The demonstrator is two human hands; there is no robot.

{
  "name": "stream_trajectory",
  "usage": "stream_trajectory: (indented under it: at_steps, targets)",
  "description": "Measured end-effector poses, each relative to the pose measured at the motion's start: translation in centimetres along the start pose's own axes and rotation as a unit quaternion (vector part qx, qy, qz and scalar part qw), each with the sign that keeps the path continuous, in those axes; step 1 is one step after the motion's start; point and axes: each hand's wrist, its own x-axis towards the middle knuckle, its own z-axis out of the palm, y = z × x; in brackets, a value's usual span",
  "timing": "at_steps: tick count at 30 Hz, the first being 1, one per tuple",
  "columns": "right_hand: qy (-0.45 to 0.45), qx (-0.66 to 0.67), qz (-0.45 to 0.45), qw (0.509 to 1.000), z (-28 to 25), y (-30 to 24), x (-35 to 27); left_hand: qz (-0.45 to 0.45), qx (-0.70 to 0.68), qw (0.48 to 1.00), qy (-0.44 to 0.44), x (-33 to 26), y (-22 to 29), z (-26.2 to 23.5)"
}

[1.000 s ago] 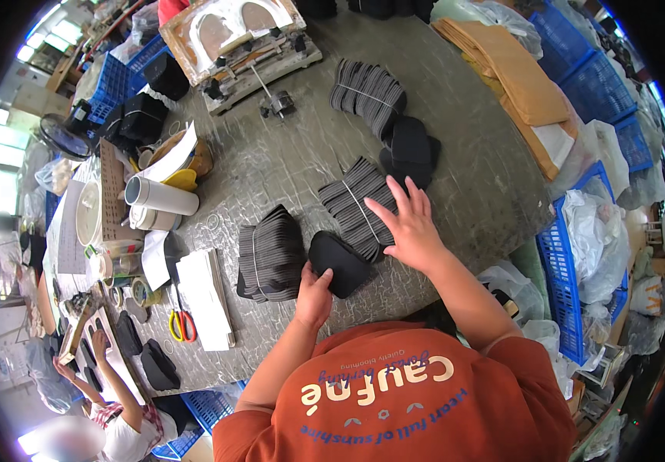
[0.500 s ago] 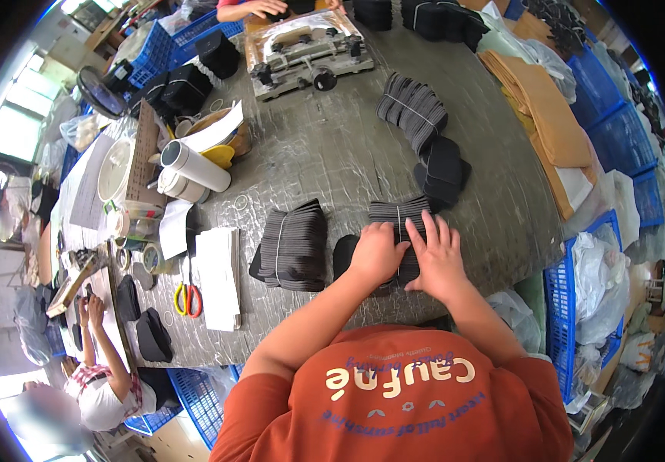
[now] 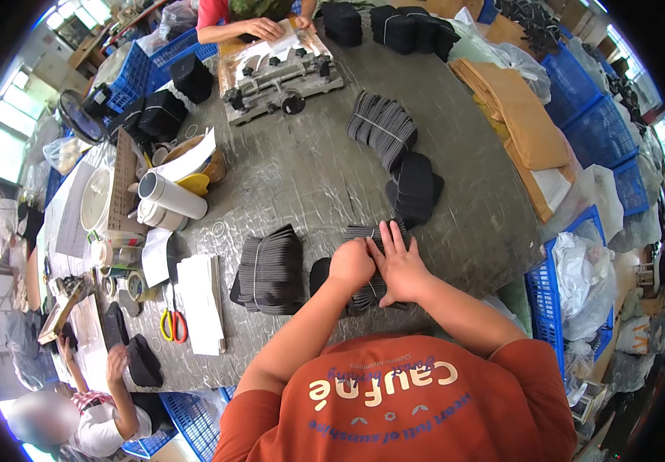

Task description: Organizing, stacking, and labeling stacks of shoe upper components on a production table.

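Both my hands on one dark grey bundle

With the clock dial centred on my hands, the bundle (image 3: 357,231) of thin, layered pieces lies right under them on the dark table (image 3: 301,169), near its edge. My right hand (image 3: 402,269) is spread flat over it, fingers fanned toward 12 and not closed around anything. My left hand (image 3: 352,262) is bent against the bundle's 9 o'clock part, touching the right; its fingertips are hidden, so I cannot tell whether they grip.

A black piece (image 3: 319,273) shows just beside my left wrist, at 9, and beyond it stands a second stack (image 3: 271,269), bound with a light band. At 12 lies a curved, banded stack (image 3: 382,123); flat black pieces (image 3: 413,189) meet its near end at 1.

White papers (image 3: 201,304) and scissors (image 3: 174,325) with yellow and red handles lie between 8 and 9, a white bottle (image 3: 172,195) near 10. At 11, a co-worker's hand (image 3: 263,29) is over a clamp-fitted frame (image 3: 282,85). Folded tan material (image 3: 529,115) rests between 1 and 2.
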Motion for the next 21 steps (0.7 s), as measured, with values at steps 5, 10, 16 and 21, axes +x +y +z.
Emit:
stream_trajectory:
  at_steps: [5, 10, 16, 21]
  targets:
    - [-0.002, 0.036, -0.01, 0.999, -0.7, 2.0, 0.3, -0.178, -0.651, 0.724, -0.146, 1.0, -5.0, -1.8]
    - [0.029, 0.078, -0.047, 0.995, 0.2, 3.5, -0.4, -0.192, -0.606, 0.72, -0.277, -0.4, -5.4, -2.5]
    - [0.022, 0.085, -0.055, 0.995, -0.4, 4.2, -0.9, -0.162, -0.747, 0.591, -0.258, -0.7, -7.0, -2.0]
    - [0.019, 0.095, -0.034, 0.995, 0.0, 4.8, -1.4, -0.028, -0.888, 0.404, -0.216, -2.8, -7.0, 0.4]
